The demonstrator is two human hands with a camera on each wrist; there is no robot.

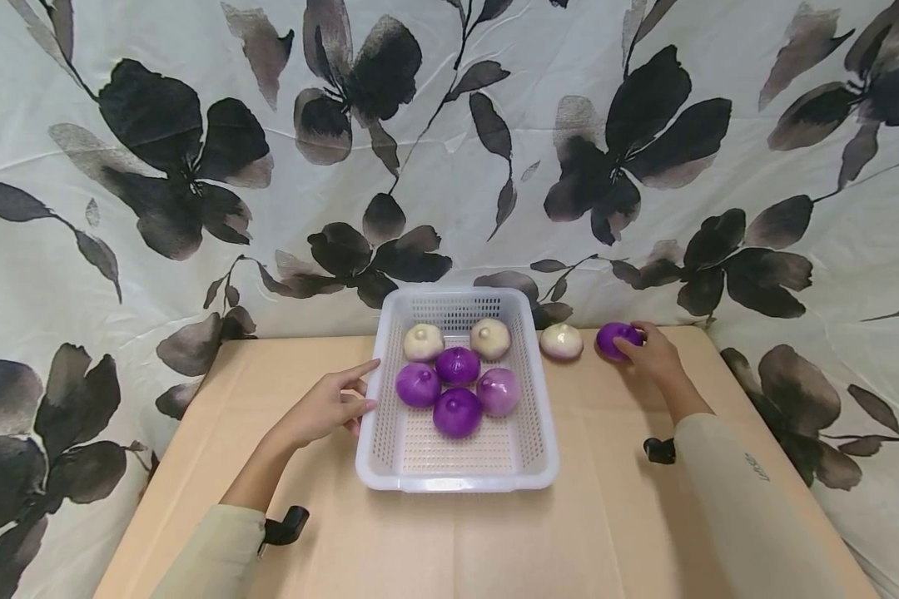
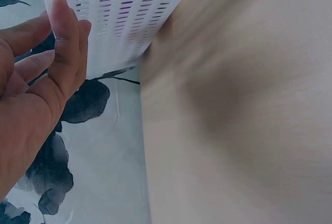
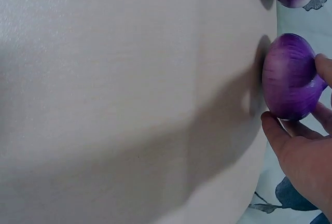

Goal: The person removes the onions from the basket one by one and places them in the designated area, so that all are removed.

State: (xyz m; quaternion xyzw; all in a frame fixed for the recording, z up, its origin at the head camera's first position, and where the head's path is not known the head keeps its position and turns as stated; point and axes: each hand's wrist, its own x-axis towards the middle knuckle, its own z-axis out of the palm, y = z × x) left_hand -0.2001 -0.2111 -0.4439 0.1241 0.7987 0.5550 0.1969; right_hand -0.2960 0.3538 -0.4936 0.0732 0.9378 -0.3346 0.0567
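A white perforated plastic basket point(image 1: 535, 449) stands mid-table. Inside lie several purple onions, one of them dark purple point(image 1: 458, 413), and two white onions, one at the back left point(image 1: 423, 343). My left hand point(image 1: 331, 403) touches the basket's left rim, index finger extended; the left wrist view shows its fingers point(image 2: 65, 42) against the side wall. To the basket's right, my right hand point(image 1: 655, 356) holds a purple onion point(image 3: 290, 76) between thumb and fingers at the table's back edge. A white onion with purple tinges point(image 1: 561, 342) sits between that onion and the basket.
The table point(image 1: 449, 549) has a light wood-coloured surface. Behind it and at both sides hangs a white cloth point(image 1: 487, 216) with dark flower prints. Black straps with small devices point(image 1: 286, 526) are on both wrists.
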